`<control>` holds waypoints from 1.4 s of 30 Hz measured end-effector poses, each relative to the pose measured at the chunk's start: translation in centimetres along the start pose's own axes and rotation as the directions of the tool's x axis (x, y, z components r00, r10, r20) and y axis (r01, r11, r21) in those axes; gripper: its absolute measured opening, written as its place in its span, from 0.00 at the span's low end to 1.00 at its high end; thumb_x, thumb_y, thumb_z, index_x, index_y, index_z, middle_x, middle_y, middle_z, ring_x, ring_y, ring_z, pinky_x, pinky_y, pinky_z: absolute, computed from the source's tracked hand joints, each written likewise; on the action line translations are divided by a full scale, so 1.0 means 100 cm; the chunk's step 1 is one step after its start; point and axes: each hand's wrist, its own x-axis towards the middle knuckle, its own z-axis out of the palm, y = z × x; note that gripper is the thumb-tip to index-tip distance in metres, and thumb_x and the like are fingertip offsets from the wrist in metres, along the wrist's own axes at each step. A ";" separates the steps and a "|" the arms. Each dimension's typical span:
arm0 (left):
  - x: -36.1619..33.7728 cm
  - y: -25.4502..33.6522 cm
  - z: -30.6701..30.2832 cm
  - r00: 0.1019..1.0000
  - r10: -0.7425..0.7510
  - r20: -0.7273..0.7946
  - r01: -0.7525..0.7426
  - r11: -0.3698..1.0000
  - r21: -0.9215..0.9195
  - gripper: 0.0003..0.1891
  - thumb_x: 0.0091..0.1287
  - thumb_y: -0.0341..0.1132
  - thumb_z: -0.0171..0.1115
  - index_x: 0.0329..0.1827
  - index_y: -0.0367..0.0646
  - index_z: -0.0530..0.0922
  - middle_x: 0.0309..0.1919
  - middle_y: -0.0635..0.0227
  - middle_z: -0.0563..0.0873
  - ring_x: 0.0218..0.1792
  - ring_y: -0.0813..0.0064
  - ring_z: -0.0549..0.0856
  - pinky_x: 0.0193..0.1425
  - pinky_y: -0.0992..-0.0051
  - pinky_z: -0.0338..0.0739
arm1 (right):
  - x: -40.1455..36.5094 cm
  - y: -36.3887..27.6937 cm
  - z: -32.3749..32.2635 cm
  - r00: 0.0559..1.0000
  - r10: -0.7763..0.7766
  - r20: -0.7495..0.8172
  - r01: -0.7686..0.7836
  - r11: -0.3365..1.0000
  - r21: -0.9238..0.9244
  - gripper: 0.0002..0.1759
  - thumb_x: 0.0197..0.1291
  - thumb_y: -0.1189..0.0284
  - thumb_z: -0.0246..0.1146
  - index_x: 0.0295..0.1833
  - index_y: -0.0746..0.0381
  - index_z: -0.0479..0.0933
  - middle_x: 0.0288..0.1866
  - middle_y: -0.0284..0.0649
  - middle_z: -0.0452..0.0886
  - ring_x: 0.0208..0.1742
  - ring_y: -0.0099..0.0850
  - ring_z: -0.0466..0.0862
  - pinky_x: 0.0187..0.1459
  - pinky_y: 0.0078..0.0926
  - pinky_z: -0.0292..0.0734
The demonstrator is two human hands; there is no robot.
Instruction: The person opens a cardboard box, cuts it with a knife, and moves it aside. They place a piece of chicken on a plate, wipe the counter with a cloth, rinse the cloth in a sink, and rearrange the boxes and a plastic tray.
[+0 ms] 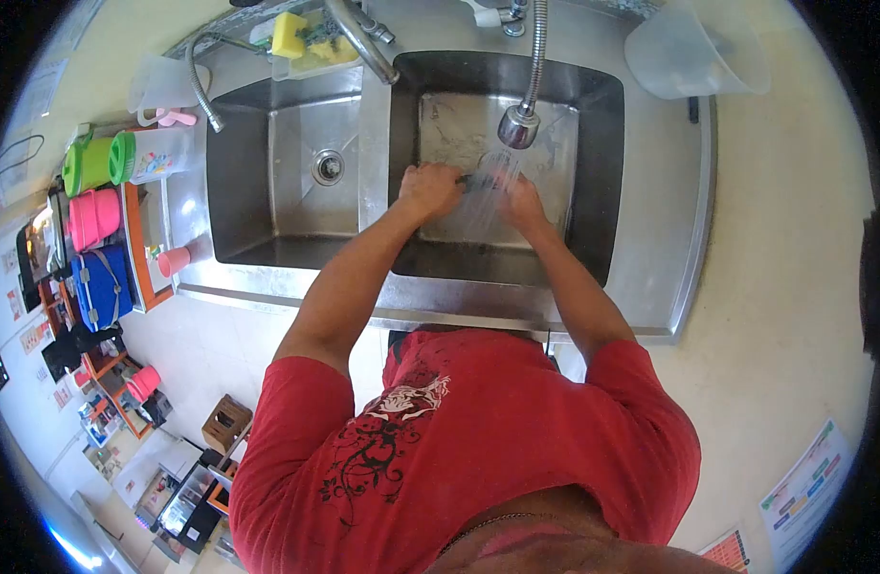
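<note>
Both hands are inside the right sink basin [593, 201], beneath the metal spray head [519, 127]. Water streams down between them and blurs what lies there. My left hand [432, 189] has its fingers curled around the end of something small and dark, whose kind I cannot make out. On the other side of the stream, my right hand [523, 203] is closed too, its fingertips partly hidden by the water. Whether both hands grip the same thing does not show.
A second basin [296, 201] with a drain lies to the left. Behind the sink are a curved faucet [363, 43] and a tub with a yellow sponge [289, 36]. A translucent bucket [693, 53] stands at back right, a pink cup [174, 261] at the left edge.
</note>
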 end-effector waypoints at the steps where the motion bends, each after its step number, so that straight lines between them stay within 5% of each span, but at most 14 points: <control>1: 0.001 0.002 0.000 0.998 0.016 0.052 -0.017 1.000 0.010 0.16 0.64 0.46 0.65 0.44 0.42 0.83 0.46 0.50 0.89 0.54 0.44 0.87 0.59 0.52 0.80 | -0.002 0.001 0.001 0.994 0.086 0.071 -0.090 0.994 0.056 0.16 0.65 0.80 0.56 0.57 0.64 0.80 0.41 0.52 0.83 0.40 0.51 0.85 0.44 0.46 0.80; 3: 0.001 0.009 0.000 0.985 0.057 0.163 -0.061 0.998 0.023 0.16 0.65 0.47 0.66 0.43 0.42 0.82 0.46 0.51 0.89 0.54 0.43 0.87 0.57 0.53 0.81 | -0.002 -0.013 -0.012 0.942 0.251 0.223 -0.286 0.948 0.141 0.17 0.65 0.81 0.55 0.58 0.63 0.79 0.41 0.52 0.81 0.40 0.49 0.83 0.43 0.45 0.78; 9: -0.001 0.016 0.027 0.991 0.000 0.135 0.066 0.875 -0.480 0.16 0.64 0.41 0.68 0.49 0.40 0.84 0.50 0.48 0.89 0.57 0.45 0.86 0.59 0.50 0.80 | -0.003 -0.026 -0.017 0.963 0.219 0.156 -0.264 0.881 0.393 0.17 0.65 0.80 0.59 0.59 0.65 0.75 0.53 0.49 0.80 0.54 0.46 0.83 0.57 0.40 0.77; 15: -0.018 0.009 0.014 0.990 0.041 0.132 -0.031 0.997 -0.077 0.22 0.67 0.49 0.69 0.57 0.42 0.83 0.50 0.48 0.89 0.55 0.41 0.86 0.60 0.51 0.80 | -0.002 -0.011 -0.026 0.971 0.091 0.222 -0.085 0.996 -0.037 0.19 0.61 0.81 0.61 0.59 0.65 0.77 0.51 0.51 0.82 0.57 0.54 0.82 0.63 0.43 0.75; 21: -0.039 0.003 -0.014 0.998 -0.039 0.054 0.053 0.959 -0.278 0.19 0.71 0.45 0.65 0.58 0.41 0.84 0.50 0.47 0.89 0.55 0.42 0.87 0.61 0.51 0.80 | -0.009 0.053 -0.001 0.904 0.330 0.271 -0.331 0.943 -0.044 0.13 0.62 0.79 0.60 0.49 0.66 0.85 0.41 0.47 0.85 0.47 0.52 0.85 0.58 0.42 0.77; 24: -0.034 -0.019 -0.018 0.973 -0.216 0.082 0.230 0.944 -0.235 0.20 0.73 0.46 0.61 0.60 0.43 0.84 0.50 0.44 0.88 0.56 0.41 0.86 0.62 0.52 0.79 | -0.004 0.011 -0.006 0.744 0.479 0.465 -0.668 0.531 0.521 0.13 0.67 0.74 0.60 0.52 0.64 0.85 0.43 0.38 0.86 0.47 0.39 0.84 0.55 0.34 0.77; 27: -0.024 -0.043 -0.007 0.986 -0.078 0.149 0.093 0.991 -0.096 0.20 0.75 0.46 0.55 0.54 0.39 0.85 0.57 0.40 0.85 0.60 0.43 0.85 0.65 0.50 0.78 | -0.001 -0.020 0.007 0.486 0.592 0.643 -0.867 0.417 0.272 0.17 0.73 0.66 0.60 0.60 0.63 0.83 0.53 0.36 0.84 0.53 0.30 0.80 0.57 0.31 0.74; 30: -0.018 -0.046 0.033 0.993 -0.016 0.113 0.057 0.929 -0.366 0.23 0.78 0.48 0.51 0.53 0.35 0.84 0.58 0.37 0.84 0.62 0.39 0.82 0.67 0.51 0.76 | -0.002 -0.023 0.034 0.495 0.446 0.746 -0.838 0.471 0.274 0.25 0.75 0.58 0.60 0.68 0.64 0.76 0.64 0.40 0.79 0.62 0.31 0.77 0.61 0.36 0.72; 33: 0.000 -0.019 0.063 0.916 -0.386 0.110 0.318 0.531 -0.785 0.26 0.79 0.51 0.51 0.52 0.32 0.84 0.58 0.35 0.84 0.65 0.35 0.79 0.69 0.53 0.74 | -0.007 -0.021 0.059 0.501 0.828 0.252 -0.716 0.234 0.657 0.37 0.75 0.48 0.59 0.76 0.64 0.69 0.73 0.48 0.74 0.72 0.41 0.72 0.73 0.38 0.62; 36: 0.004 0.023 0.073 0.846 -0.526 0.085 0.425 0.571 -0.702 0.31 0.79 0.54 0.49 0.55 0.28 0.83 0.57 0.33 0.84 0.62 0.33 0.81 0.66 0.51 0.76 | -0.032 -0.007 0.092 0.639 0.763 0.099 -0.600 0.414 0.684 0.31 0.75 0.47 0.59 0.65 0.64 0.77 0.60 0.47 0.83 0.58 0.40 0.82 0.58 0.40 0.76; 38: 0.005 0.042 0.089 0.865 -0.502 0.001 0.388 0.667 -0.636 0.33 0.78 0.56 0.51 0.53 0.26 0.83 0.52 0.34 0.86 0.56 0.33 0.84 0.61 0.50 0.80 | -0.033 0.006 0.061 0.608 0.579 0.543 -0.677 0.022 0.736 0.26 0.75 0.50 0.60 0.59 0.62 0.77 0.53 0.42 0.84 0.50 0.34 0.82 0.51 0.42 0.77; 39: 0.005 0.037 0.108 0.892 -0.446 0.079 0.342 0.547 -0.764 0.32 0.77 0.54 0.52 0.52 0.25 0.83 0.51 0.34 0.86 0.55 0.34 0.84 0.60 0.50 0.80 | -0.033 0.013 0.039 0.575 0.406 0.711 -0.716 -0.173 0.677 0.23 0.75 0.51 0.60 0.55 0.61 0.77 0.49 0.39 0.84 0.46 0.32 0.82 0.47 0.42 0.77; 41: 0.006 0.032 0.125 0.938 -0.336 0.091 0.232 0.409 -0.883 0.28 0.75 0.50 0.56 0.52 0.26 0.82 0.51 0.37 0.86 0.54 0.35 0.85 0.60 0.49 0.81 | -0.031 0.017 0.030 0.547 0.341 0.764 -0.754 -0.195 0.627 0.19 0.73 0.55 0.63 0.52 0.61 0.78 0.46 0.37 0.85 0.43 0.30 0.83 0.45 0.42 0.78; 42: 0.003 0.035 0.115 0.954 -0.297 0.039 0.164 0.410 -0.897 0.26 0.74 0.48 0.58 0.53 0.26 0.82 0.52 0.38 0.86 0.54 0.36 0.85 0.61 0.49 0.81 | -0.030 0.016 0.036 0.563 0.472 0.678 -0.756 -0.039 0.654 0.18 0.71 0.58 0.65 0.53 0.62 0.78 0.47 0.38 0.85 0.44 0.31 0.83 0.46 0.41 0.79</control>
